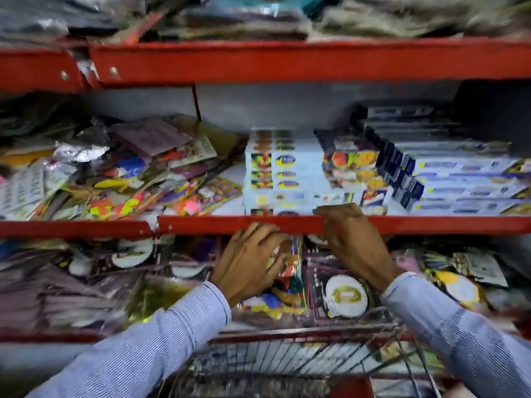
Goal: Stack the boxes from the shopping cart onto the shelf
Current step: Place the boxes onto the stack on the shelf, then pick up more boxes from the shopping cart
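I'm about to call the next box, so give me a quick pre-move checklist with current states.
1. Left hand free: ok, it holds no box and rests below the red shelf edge.
2. Right hand free: ok, its fingers lie over that edge.
3. Box stack squared up: ok.
4. Room above the stack: ok.
5. Boxes left in the shopping cart: cannot tell, too blurred.
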`<state>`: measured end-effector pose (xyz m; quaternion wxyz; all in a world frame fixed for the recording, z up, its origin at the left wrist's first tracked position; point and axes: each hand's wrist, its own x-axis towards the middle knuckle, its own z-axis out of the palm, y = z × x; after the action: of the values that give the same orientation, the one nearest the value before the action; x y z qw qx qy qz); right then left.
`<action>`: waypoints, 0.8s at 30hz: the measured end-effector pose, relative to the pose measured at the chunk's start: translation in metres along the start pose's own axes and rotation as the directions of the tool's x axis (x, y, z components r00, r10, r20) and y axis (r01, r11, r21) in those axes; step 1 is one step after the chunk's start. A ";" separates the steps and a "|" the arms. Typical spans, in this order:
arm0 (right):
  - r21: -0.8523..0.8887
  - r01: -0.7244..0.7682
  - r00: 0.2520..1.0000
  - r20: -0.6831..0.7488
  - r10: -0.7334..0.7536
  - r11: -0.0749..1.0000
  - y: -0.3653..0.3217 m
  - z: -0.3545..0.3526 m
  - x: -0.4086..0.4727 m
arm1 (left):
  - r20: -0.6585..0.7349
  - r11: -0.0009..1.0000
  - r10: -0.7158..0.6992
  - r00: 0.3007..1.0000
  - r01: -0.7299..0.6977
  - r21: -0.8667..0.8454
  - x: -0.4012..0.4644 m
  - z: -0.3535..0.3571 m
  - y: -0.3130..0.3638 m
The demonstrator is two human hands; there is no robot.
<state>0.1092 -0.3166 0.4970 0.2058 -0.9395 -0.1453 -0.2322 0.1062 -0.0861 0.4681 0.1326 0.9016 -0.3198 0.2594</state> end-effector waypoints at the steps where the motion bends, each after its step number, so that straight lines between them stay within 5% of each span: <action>1: -0.007 0.004 1.000 0.021 -0.004 1.000 -0.004 0.005 -0.014 | 0.037 1.000 0.006 0.999 -0.005 -0.017 -0.017 0.003 0.001; 6: 0.049 -0.055 0.969 0.243 0.042 0.997 -0.015 0.059 -0.083 | 0.311 0.991 -0.011 0.950 0.052 -0.123 -0.115 0.045 0.002; 13: 0.073 -0.194 0.847 0.516 0.130 0.978 -0.012 0.159 -0.164 | 0.677 0.968 -0.090 0.731 0.223 -0.112 -0.232 0.103 0.004; 19: -0.009 -0.240 0.658 0.734 0.170 0.971 -0.007 0.247 -0.237 | 0.878 0.938 -0.107 0.466 0.340 -0.067 -0.324 0.173 0.002; 24: -0.077 -0.339 0.393 0.894 0.215 0.938 -0.002 0.320 -0.295 | 0.917 0.939 -0.033 0.398 0.327 -0.108 -0.376 0.225 0.000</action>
<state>-0.0211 -0.2220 0.0928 0.1890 -0.9161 -0.0862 0.3429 -0.0559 0.0138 0.0741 0.0890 0.8998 -0.2721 -0.3291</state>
